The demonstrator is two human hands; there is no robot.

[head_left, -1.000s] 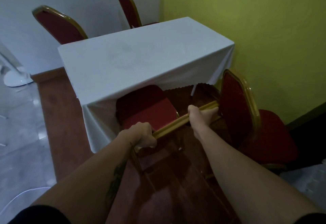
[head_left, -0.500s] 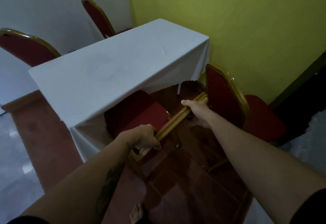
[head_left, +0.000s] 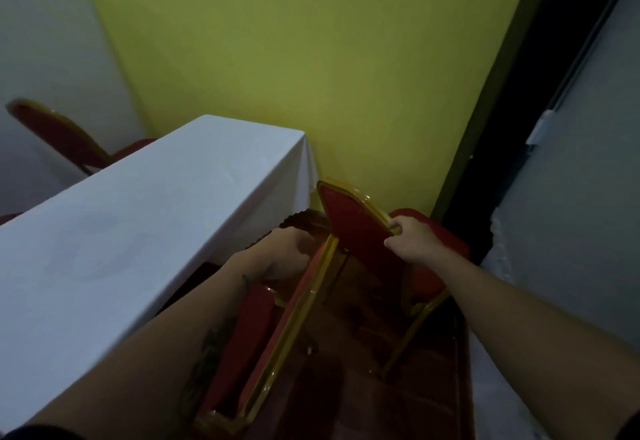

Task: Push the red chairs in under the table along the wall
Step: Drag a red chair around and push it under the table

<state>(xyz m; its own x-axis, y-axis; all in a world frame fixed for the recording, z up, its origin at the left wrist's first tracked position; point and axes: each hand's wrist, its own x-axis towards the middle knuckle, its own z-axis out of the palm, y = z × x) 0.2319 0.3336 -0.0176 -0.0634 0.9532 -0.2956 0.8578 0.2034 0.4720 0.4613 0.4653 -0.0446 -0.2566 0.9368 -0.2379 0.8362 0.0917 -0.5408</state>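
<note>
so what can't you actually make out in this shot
Head view, the only one:
- Left hand: motion-blurred, so whether it grips anything cannot be told.
- Near chair: its seat front lies hidden under the white tablecloth.
- Second chair: the right hand covers part of its back edge; its far legs are lost in shadow.
- Chair behind the table: blurred, its lower part hidden by the table.

No text, label, brand, number or sign can be read anywhere here. The white tablecloth, the yellow wall and the red chairs carry no writing, and the dark mark on the left forearm is too blurred to read.
</note>
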